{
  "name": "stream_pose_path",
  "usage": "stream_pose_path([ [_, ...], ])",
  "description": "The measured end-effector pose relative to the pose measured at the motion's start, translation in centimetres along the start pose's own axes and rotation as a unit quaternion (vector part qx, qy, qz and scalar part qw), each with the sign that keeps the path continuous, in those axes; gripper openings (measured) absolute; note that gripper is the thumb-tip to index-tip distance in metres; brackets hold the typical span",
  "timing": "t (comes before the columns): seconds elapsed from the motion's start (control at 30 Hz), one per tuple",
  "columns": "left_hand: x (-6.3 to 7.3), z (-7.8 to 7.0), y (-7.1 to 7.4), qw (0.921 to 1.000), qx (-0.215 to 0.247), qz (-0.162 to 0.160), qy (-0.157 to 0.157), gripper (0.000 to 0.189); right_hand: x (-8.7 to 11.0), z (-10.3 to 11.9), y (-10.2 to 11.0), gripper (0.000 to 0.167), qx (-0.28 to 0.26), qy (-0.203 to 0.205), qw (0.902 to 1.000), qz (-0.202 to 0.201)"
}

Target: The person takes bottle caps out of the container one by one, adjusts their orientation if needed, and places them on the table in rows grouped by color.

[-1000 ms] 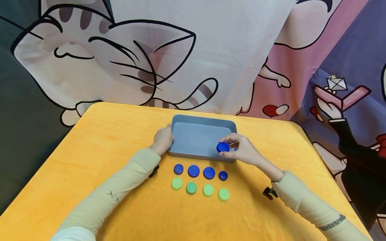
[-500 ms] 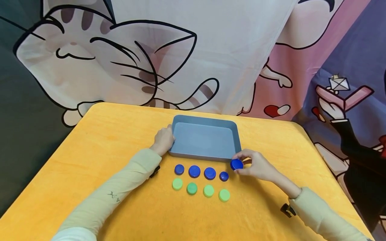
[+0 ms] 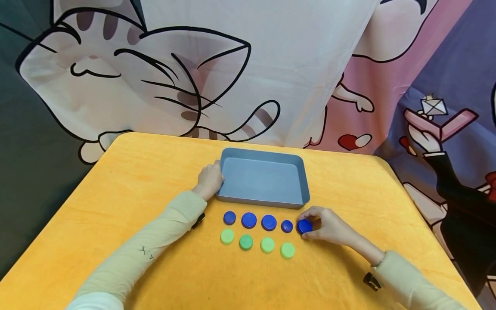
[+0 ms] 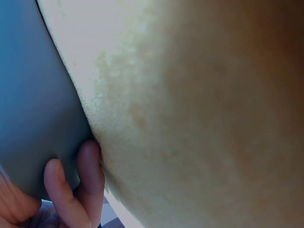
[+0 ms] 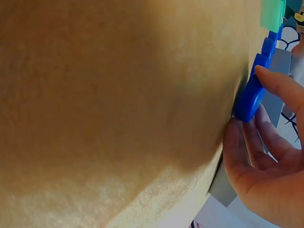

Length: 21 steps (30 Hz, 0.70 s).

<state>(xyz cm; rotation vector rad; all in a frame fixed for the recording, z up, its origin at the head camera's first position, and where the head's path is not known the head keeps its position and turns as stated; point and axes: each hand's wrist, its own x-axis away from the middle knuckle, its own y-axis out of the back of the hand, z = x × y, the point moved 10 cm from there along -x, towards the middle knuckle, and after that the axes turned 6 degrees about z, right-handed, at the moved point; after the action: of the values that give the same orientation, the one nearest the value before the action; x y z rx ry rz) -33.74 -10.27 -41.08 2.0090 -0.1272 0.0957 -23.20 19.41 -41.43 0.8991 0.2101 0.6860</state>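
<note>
My right hand (image 3: pixel 327 226) pinches a blue bottle cap (image 3: pixel 304 227) between thumb and fingers, down at the table at the right end of a row of blue caps. The right wrist view shows that cap (image 5: pixel 249 99) tilted slightly against the yellow surface. At the left end of a grey-blue rectangular tray (image 3: pixel 267 176), my left hand (image 3: pixel 209 177) grips the side wall. In the left wrist view, fingers (image 4: pixel 64 183) lie on the tray wall (image 4: pixel 38 104), with the thumb partly cut off. A small blue cap (image 3: pixel 286 226) sits just left of the pinched one.
Larger blue caps (image 3: pixel 249 220) continue the row leftward. Nearer me runs a row of green caps (image 3: pixel 267 245), one darker (image 3: pixel 246 242). All lie on a yellow table (image 3: pixel 162 267) before a printed cartoon cloth (image 3: pixel 302 56).
My right hand has carried the blue cap from over the tray's front right corner toward me, down to the end of the blue row. The left hand has stayed on the tray.
</note>
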Motion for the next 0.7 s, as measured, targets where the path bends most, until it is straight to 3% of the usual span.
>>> stream_pose_path([
  [0.47,0.03,-0.12,0.06,1.0,-0.006,-0.002,0.0,0.035,0.0,-0.06,-0.42,0.038,0.007,-0.014,0.9998,0.008],
  [0.7,0.06,0.42,-0.14,0.9999,0.011,0.011,0.006,0.037,0.18,-0.12,-0.34,0.036,-0.025,-0.011,0.9996,0.004],
])
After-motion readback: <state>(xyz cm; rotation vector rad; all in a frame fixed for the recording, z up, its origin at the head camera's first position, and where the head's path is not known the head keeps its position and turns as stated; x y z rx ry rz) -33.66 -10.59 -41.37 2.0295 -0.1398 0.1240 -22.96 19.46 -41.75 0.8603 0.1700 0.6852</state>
